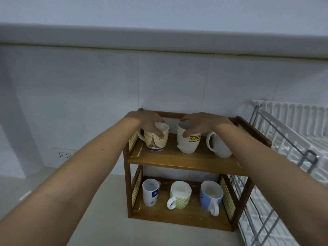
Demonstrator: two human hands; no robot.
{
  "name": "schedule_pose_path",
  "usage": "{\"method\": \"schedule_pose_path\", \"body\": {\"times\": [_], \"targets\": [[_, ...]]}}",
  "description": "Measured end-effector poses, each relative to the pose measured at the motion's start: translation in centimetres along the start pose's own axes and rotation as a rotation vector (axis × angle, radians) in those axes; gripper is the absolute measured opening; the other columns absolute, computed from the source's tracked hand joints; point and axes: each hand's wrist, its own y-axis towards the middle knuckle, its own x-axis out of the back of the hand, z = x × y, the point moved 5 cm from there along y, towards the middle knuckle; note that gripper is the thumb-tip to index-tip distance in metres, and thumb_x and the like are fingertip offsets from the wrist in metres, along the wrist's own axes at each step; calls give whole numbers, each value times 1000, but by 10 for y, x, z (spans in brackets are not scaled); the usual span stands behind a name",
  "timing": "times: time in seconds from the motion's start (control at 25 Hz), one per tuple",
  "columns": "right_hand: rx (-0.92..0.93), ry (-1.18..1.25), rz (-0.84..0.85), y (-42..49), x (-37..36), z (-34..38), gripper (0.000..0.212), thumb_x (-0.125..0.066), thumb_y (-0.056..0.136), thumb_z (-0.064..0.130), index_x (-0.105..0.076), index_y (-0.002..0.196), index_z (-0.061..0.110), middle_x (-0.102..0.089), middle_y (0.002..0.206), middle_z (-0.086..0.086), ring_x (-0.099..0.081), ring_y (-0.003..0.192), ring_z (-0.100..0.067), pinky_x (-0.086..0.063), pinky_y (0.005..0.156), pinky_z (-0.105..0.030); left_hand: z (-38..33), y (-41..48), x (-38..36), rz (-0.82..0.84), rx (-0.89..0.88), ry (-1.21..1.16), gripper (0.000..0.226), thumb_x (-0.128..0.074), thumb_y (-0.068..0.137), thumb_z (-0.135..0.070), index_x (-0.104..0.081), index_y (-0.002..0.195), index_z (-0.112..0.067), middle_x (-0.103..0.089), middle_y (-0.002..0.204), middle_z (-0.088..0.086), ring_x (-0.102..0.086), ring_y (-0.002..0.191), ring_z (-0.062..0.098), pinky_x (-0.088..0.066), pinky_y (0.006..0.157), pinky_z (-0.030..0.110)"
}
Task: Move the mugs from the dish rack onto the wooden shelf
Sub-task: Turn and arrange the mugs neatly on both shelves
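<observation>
A two-tier wooden shelf [182, 163] stands on the counter against the wall. On its upper board my left hand [149, 121] grips the rim of a cream Eiffel Tower mug [156, 142]. My right hand [200, 123] grips the rim of a white mug with a yellow logo [188, 144]. Both mugs rest on the board. A plain white mug [219, 146] stands to their right, partly behind my right forearm. The lower board holds a tall white mug [150, 192], a green patterned mug [179, 195] and a blue mug [210, 197].
A white dish rack [291, 139] with grey metal bars stands right of the shelf, its visible part holding no mugs. A wall socket [64, 154] sits low on the left wall. A ledge [159, 41] overhangs above. Pale counter [106, 219] lies in front.
</observation>
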Motion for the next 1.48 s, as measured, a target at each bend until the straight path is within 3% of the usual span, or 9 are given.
{"method": "schedule_pose_path", "body": {"times": [0.28,0.36,0.48,0.6,0.72,0.84,1.0,1.4,1.48], "targets": [[-131,-41,-121,-5,-6,6,87,-59,71,70,-34,142,25,-52,135,-9,-52,115,-29,-44,79,-35,2,-2,-5,-46,-13,-108,78,-67,78,-51,-36,145,-25,-44,147,5,-46,128,25,-50,89,33],[-132,-53,-103,-7,-8,9,91,-56,71,74,-31,144,24,-49,140,-9,-49,121,-30,-45,87,-38,0,-3,-4,-42,-11,-70,78,-65,80,-52,-34,146,-24,-44,147,6,-46,128,25,-47,96,34],[-141,23,18,-21,9,-6,102,-45,67,85,-17,149,31,-29,156,-3,-33,138,-29,-32,108,-45,-4,-6,-6,0,14,-54,80,-57,84,-57,-23,150,-26,-34,154,5,-37,136,26,-40,105,38],[-183,-56,160,-41,36,-41,83,-61,75,63,-27,145,32,-33,153,-1,-40,132,-26,-39,104,-43,-30,-7,7,-114,-53,-166,84,-43,84,-70,-17,151,-26,-25,158,3,-29,141,26,-29,111,43],[-238,-241,290,-52,25,-67,78,-63,85,39,-19,149,30,-22,158,-2,-28,140,-28,-33,110,-45,-72,1,8,-123,-133,-222,88,-43,82,-72,-17,152,-26,-25,158,3,-31,140,26,-31,110,42],[-212,-237,216,-52,12,-75,76,-58,89,39,-16,150,27,-18,159,0,-23,142,-26,-26,114,-43,-97,11,-4,-133,-130,-118,88,-46,82,-71,-24,149,-19,-36,152,7,-41,133,27,-40,106,42],[-224,-218,103,-53,10,-82,76,-56,86,53,-22,149,28,-25,157,2,-27,140,-26,-29,112,-44,-98,20,-8,-163,-79,-54,81,-52,84,-63,-32,145,-13,-48,142,13,-50,123,30,-46,96,39],[-241,-249,53,-60,4,-82,72,-50,88,56,-23,148,28,-31,155,-1,-34,137,-29,-30,111,-45,-97,18,-15,-103,-110,-212,82,-53,89,-52,-11,153,-22,-22,159,6,-26,143,27,-28,111,39],[-254,-156,-124,-69,2,-70,68,-50,90,50,-26,148,24,-35,152,-8,-35,135,-33,-34,109,-46,-108,-1,-15,-233,-189,-225,76,-52,93,-45,-11,152,-23,-18,160,4,-20,145,22,-21,115,36]]}}
